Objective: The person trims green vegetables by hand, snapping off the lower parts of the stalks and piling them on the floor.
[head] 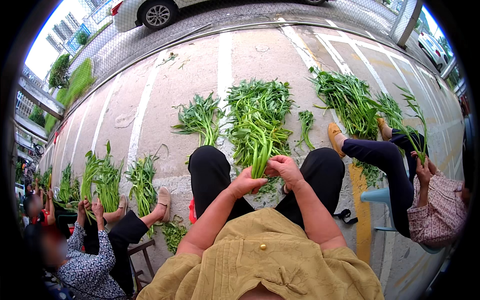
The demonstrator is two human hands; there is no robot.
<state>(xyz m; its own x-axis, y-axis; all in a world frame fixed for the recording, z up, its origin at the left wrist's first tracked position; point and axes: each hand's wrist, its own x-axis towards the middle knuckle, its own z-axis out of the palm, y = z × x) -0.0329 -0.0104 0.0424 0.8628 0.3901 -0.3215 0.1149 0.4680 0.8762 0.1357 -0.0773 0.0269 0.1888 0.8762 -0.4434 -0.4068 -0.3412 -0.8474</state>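
Note:
Between my knees, my left hand [245, 183] is closed around the lower stems of a bunch of leafy greens that look like water spinach [261, 155]. The thumb and fingertips of my right hand [287, 170] pinch at the right edge of that bunch, near its stem ends. Just beyond lies a large heap of the same greens [258, 101] on the pavement, leaves pointing away from me. A smaller pile [201, 118] rests to its left, and a little bundle [306, 127] to its right. Trimmed leaves [268, 191] are scattered below my hands.
To my right a seated person [431, 202] holds stems beside another greens pile [348, 99] and a blue plastic stool [378, 198]. On my left another person [93, 258] handles greens near several bundles [108, 183]. A wire mesh fence [210, 28] crosses the far side, before a parked car [157, 13].

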